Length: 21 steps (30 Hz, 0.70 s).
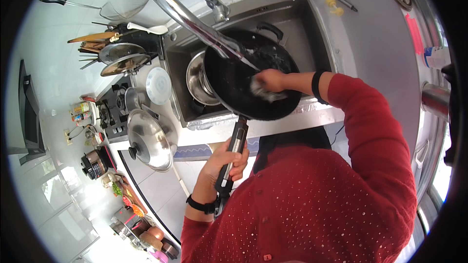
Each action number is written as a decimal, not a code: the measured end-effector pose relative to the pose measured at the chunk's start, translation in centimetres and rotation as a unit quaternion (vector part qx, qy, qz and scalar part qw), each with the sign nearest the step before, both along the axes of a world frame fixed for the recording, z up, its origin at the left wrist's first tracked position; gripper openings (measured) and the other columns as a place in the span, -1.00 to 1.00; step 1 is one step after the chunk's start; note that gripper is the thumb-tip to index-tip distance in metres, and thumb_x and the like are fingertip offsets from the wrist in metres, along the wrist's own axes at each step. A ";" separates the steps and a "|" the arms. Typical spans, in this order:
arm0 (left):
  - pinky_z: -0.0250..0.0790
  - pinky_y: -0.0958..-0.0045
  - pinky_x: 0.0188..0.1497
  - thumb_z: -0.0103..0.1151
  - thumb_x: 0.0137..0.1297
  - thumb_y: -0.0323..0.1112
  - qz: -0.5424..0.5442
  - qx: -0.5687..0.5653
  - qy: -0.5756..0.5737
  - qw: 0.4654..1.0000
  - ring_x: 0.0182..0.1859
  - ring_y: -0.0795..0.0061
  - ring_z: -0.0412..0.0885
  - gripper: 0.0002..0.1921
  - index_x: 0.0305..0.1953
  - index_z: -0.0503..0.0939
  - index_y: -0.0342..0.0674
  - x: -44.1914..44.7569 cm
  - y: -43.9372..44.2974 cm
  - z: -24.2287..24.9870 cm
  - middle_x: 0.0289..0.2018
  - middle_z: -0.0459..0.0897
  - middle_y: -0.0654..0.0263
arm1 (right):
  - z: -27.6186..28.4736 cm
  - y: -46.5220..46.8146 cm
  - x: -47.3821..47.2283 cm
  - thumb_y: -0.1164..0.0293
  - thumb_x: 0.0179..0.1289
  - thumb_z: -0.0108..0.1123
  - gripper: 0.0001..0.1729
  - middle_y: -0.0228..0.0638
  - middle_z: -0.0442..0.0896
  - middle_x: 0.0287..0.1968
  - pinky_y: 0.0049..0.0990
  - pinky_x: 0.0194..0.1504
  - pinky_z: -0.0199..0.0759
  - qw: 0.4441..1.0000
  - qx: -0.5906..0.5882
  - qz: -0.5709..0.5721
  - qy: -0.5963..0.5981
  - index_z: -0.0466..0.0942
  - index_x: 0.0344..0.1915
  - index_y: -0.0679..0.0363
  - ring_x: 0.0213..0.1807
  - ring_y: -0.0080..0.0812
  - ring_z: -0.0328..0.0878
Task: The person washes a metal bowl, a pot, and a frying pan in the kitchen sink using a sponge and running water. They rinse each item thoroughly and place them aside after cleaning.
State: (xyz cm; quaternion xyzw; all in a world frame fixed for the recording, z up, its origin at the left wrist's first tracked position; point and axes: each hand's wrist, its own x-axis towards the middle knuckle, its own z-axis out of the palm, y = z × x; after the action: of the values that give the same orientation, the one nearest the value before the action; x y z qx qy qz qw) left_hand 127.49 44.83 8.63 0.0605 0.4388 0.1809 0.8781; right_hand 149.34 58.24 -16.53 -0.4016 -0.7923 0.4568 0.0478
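A black wok (234,84) with a long handle and a small helper handle is held over the sink, under the chrome faucet (190,18), and water runs from the spout into it. My left hand (228,162) grips the wok's long black-and-silver handle (237,138) near the front of the counter. Inside the wok, my right hand (271,80) presses a blurred whitish scrubber or cloth (261,91) against the inner surface; its exact kind cannot be told. Some wet or foamy patches show near the wok's far side.
A steel pot (199,78) sits in the dark sink (314,33), partly under the wok. Left of the sink stand a pale plate (158,86), a large steel lid (148,138), a saucepan (134,99) and a gas stove (113,117). Pot lids and utensils crowd a rack (142,40).
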 end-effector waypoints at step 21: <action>0.16 0.53 -0.75 0.24 0.06 -0.38 -0.001 -0.002 0.000 1.000 -0.74 0.62 0.25 -0.57 -0.07 0.28 -0.27 -1.3 0.7 1.4 -0.61 0.27 0.34 | 4.8 0.2 2.2 0.38 0.01 0.28 -0.66 -0.38 0.56 -0.20 -0.36 -0.02 0.38 0.944 -0.223 0.232 0.068 0.58 -0.12 0.06 -0.09 -0.44 0.48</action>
State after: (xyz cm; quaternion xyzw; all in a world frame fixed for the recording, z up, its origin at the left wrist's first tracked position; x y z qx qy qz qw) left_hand 126.15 45.58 10.01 0.0591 0.4391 0.1789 0.8785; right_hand 151.55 58.42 -11.72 -0.1752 -0.7360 0.6467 -0.0967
